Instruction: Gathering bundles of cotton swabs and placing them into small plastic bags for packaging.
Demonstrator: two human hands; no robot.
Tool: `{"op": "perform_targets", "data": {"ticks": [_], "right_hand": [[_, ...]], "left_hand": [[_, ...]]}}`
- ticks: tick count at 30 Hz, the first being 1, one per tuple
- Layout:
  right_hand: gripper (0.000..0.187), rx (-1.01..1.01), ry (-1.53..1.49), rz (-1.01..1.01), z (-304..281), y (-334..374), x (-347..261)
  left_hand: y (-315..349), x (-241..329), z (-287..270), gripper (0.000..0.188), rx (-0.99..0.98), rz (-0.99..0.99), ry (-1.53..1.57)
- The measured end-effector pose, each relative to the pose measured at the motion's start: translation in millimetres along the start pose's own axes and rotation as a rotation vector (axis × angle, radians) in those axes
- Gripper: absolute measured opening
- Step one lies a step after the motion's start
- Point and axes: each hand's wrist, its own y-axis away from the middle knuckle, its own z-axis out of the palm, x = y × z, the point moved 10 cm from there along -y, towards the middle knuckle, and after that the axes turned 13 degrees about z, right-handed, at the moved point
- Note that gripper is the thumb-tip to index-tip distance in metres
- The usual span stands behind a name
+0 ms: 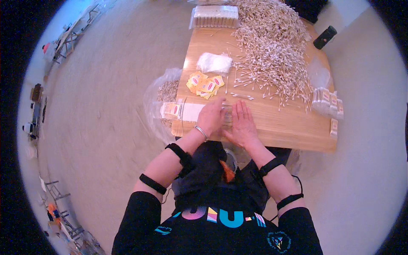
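Observation:
A row of cotton swabs [228, 114] lies between my hands near the table's front edge. My left hand [209, 117] is bent over the left end of the row, its fingers curled against the swabs and its fingertips partly hidden. Flat along the right end rests my right hand [243, 127], fingers stretched out side by side and thumb toward the left hand. Left of the row, a white strip [192, 112] runs to a clear packet with a yellow label [172, 109] at the table edge. A few loose swabs [242, 97] lie just beyond my fingers.
A large heap of cotton swabs [276, 46] covers the far right. Yellow cards [205, 85], clear plastic film [214, 63] and a wrapped bundle [216, 17] lie beyond my left hand. Filled packets [327, 101] and a black cylinder [325, 37] are at right. A plastic bag of swabs [168, 91] hangs left.

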Motion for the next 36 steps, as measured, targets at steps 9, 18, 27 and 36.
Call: {"op": "perform_targets", "data": {"ticks": [9,18,27,36], "right_hand": [[0.097,-0.003,0.023,0.020,-2.8,0.1,1.8],[0.084,0.077,-0.008,0.064,2.0,3.8,1.4],[0.075,-0.036,0.030,0.099,12.3,6.4,-22.3],[0.075,-0.013,0.036,0.043,26.5,-16.2,-84.9]], "left_hand": [[-27.1,-12.5,6.2,0.010,0.183,0.031,0.124],[19.7,-21.8,32.1,0.044,0.383,-0.099,0.797],[25.0,-36.9,30.7,0.049,0.413,-0.148,0.934],[41.6,-69.3,-26.2,0.048,0.454,-0.176,0.701]]}}
